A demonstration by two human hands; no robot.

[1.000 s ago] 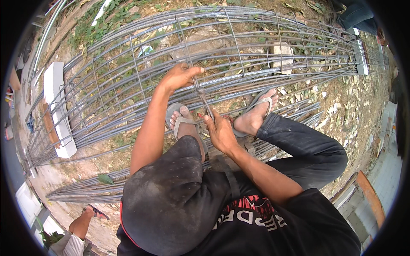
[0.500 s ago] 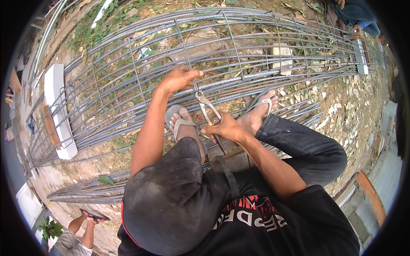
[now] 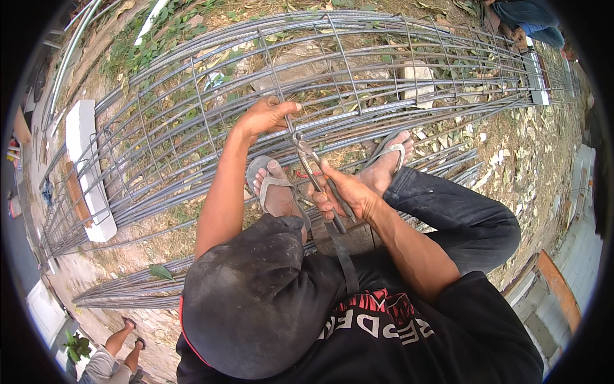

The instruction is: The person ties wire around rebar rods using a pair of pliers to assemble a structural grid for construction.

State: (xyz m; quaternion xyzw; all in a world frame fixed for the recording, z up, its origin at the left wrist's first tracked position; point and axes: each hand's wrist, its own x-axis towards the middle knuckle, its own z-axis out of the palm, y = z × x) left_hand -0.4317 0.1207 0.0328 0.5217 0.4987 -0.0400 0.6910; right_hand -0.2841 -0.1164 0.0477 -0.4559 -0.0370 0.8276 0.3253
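My right hand point(image 3: 348, 192) is wrapped round the long handles of steel pincers point(image 3: 309, 157). Their jaws point away from me and meet the near end of a thin cross bar point(image 3: 271, 61) at the edge of a rebar mesh point(image 3: 236, 83). Any tie wire in the jaws is too small to make out. Just beyond the jaws my left hand point(image 3: 265, 120) is closed round that cross bar, its thumb stretched to the right and its other fingers partly hidden.
White blocks point(image 3: 89, 160) point(image 3: 537, 80) support the mesh at both ends. A pale stone block point(image 3: 417, 86) lies under it. Loose rebar point(image 3: 134, 286) lies at lower left. Another person point(image 3: 527, 22) is at the far right; someone's legs point(image 3: 120, 342) show at lower left.
The pincers' handles have come closer together and turned, and my right hand has shifted its grip round them. My left hand stays in nearly the same place on the bar.
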